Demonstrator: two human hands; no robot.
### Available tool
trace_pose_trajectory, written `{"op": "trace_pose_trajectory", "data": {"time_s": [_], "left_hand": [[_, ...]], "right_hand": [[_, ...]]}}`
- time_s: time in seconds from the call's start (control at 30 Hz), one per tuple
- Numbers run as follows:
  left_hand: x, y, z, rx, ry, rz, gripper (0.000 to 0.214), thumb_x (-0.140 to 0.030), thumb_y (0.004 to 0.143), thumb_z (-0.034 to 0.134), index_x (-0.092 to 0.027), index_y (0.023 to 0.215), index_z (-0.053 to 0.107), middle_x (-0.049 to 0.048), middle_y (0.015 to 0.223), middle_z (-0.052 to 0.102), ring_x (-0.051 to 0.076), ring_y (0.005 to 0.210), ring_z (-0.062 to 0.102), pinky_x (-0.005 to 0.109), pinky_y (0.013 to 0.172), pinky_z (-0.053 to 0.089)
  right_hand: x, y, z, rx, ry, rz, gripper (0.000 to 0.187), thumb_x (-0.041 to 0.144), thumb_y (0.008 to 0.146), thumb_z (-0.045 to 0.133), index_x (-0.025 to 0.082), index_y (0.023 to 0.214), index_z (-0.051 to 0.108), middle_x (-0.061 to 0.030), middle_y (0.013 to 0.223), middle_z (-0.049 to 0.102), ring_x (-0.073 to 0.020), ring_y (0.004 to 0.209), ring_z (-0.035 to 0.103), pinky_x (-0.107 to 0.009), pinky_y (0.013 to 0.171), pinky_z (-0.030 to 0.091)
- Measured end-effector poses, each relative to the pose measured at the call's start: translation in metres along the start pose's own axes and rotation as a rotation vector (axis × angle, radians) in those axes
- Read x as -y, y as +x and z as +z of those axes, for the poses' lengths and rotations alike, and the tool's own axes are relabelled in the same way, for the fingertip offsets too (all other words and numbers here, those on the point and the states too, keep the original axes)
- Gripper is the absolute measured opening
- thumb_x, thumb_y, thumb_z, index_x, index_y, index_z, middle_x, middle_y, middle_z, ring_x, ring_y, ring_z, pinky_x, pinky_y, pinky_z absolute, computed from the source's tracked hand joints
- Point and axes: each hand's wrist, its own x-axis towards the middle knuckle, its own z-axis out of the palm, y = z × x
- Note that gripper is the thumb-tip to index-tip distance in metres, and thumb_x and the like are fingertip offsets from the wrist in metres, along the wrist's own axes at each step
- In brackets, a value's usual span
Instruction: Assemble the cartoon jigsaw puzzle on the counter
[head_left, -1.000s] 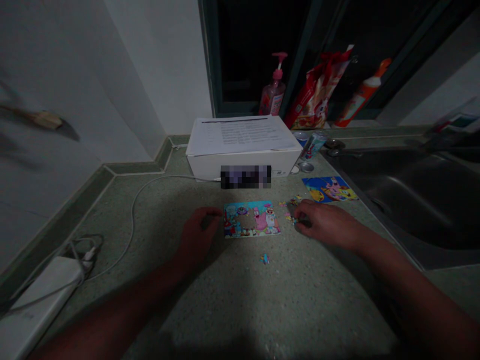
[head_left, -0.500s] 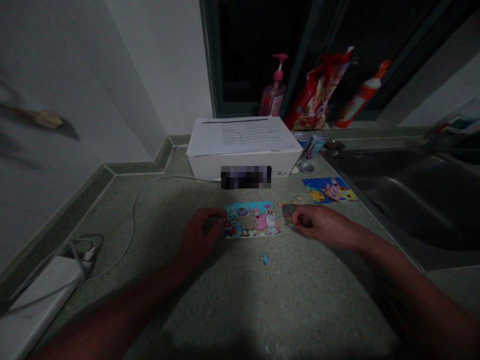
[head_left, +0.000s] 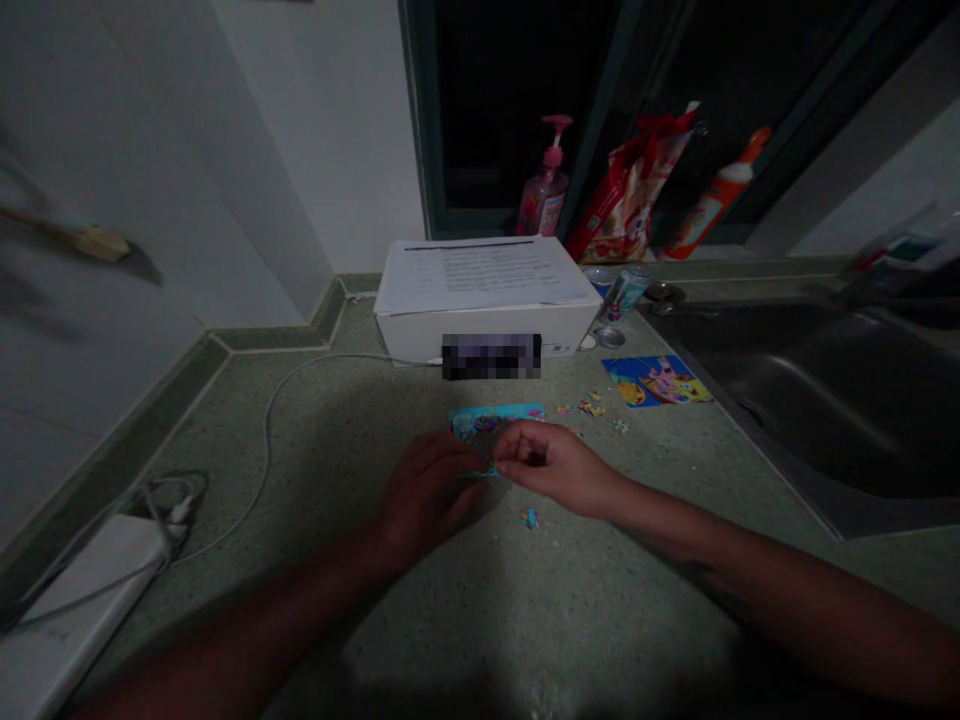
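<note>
Left hand [head_left: 427, 487] and right hand [head_left: 547, 465] meet over a cartoon jigsaw puzzle [head_left: 495, 415]

The two hands nearly touch, low over the near edge of the puzzle, which lies flat on a speckled green countertop [head_left: 600, 610] and is mostly hidden beneath them. Only its far strip shows. The right hand is narrowed to a pinch, thumb and forefinger close together at a thin teal jigsaw piece [head_left: 480, 473], though the dim light makes the grip hard to read. The left hand's fingers curl inward just beside that piece; whether they hold it, I cannot tell.

Loose jigsaw pieces [head_left: 592, 406] lie scattered just beyond the puzzle's right end, and a single blue jigsaw piece [head_left: 530, 518] sits apart on the counter nearer the person. Further right is a picture card [head_left: 656, 381] of cartoon characters, next to a steel sink [head_left: 810, 400]. Behind the puzzle stands a white cardboard box [head_left: 487, 325] with printed papers [head_left: 480, 275] on top, and a drinks can [head_left: 626, 290] leans beside it. A pink pump soap bottle [head_left: 546, 190], a red snack bag [head_left: 630, 190] and an orange bottle [head_left: 712, 200] stand on the window ledge behind. A white cable [head_left: 266, 430] curves across the counter's left side toward a white power brick [head_left: 82, 590]
</note>
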Motion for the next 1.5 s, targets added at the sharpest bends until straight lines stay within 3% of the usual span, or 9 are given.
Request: {"op": "trace_pose_trajectory", "data": {"time_s": [0.27,0.43,0.6,0.77,1.2,1.5], "left_hand": [[0.001,0.001,-0.002,-0.074,0.023,-0.041,0.01,-0.024,0.098,0.064,-0.025,0.097,0.073,0.0046,0.094,0.078,0.019,0.09,0.073,0.036,0.084,0.059],[0.001,0.001,-0.003,-0.067,0.017,-0.086,0.012,-0.026,0.099,0.062,-0.026,0.095,0.073,0.0045,0.094,0.078,0.02,0.09,0.072,0.037,0.084,0.058],[0.003,0.002,-0.002,-0.097,0.026,-0.076,0.01,-0.024,0.098,0.063,-0.026,0.094,0.072,0.0035,0.092,0.077,0.02,0.089,0.072,0.037,0.084,0.058],[0.005,0.003,0.0,-0.185,0.04,0.04,0.008,-0.017,0.097,0.067,-0.025,0.099,0.069,0.0025,0.094,0.076,0.018,0.088,0.071,0.034,0.081,0.058],[0.003,0.005,-0.001,-0.138,0.046,0.005,0.006,-0.019,0.099,0.065,-0.024,0.1,0.068,0.0018,0.095,0.076,0.019,0.089,0.07,0.037,0.083,0.057],[0.012,0.001,0.003,-0.099,0.095,-0.182,0.009,-0.024,0.1,0.061,-0.025,0.104,0.069,0.0037,0.101,0.077,0.024,0.098,0.07,0.047,0.091,0.054]], "right_hand": [[-0.005,0.015,0.012,0.001,0.102,-0.025,0.011,0.028,0.084,0.073,0.022,0.087,0.064,0.0061,0.068,0.055,-0.0122,0.062,0.05,-0.028,0.062,0.042],[-0.006,0.013,0.013,-0.058,-0.032,-0.071,0.009,0.029,0.088,0.069,0.023,0.09,0.063,0.0064,0.067,0.052,-0.0123,0.06,0.046,-0.027,0.056,0.037],[-0.002,0.008,0.013,-0.132,-0.303,-0.304,0.017,0.023,0.086,0.07,0.023,0.102,0.066,0.0018,0.086,0.059,-0.012,0.064,0.053,-0.029,0.059,0.042],[-0.003,0.006,0.011,-0.169,-0.461,-0.451,0.017,0.022,0.088,0.067,0.023,0.105,0.065,-0.006,0.106,0.068,-0.0177,0.079,0.062,-0.035,0.068,0.051],[-0.006,0.009,0.011,-0.196,-0.527,-0.525,0.016,0.02,0.089,0.067,0.023,0.105,0.066,-0.0093,0.11,0.071,-0.0248,0.105,0.069,-0.04,0.086,0.059],[-0.014,0.023,-0.008,-0.295,-0.567,-0.518,0.015,0.02,0.089,0.066,0.024,0.103,0.069,-0.0101,0.113,0.071,-0.0261,0.109,0.069,-0.045,0.096,0.058]]}}
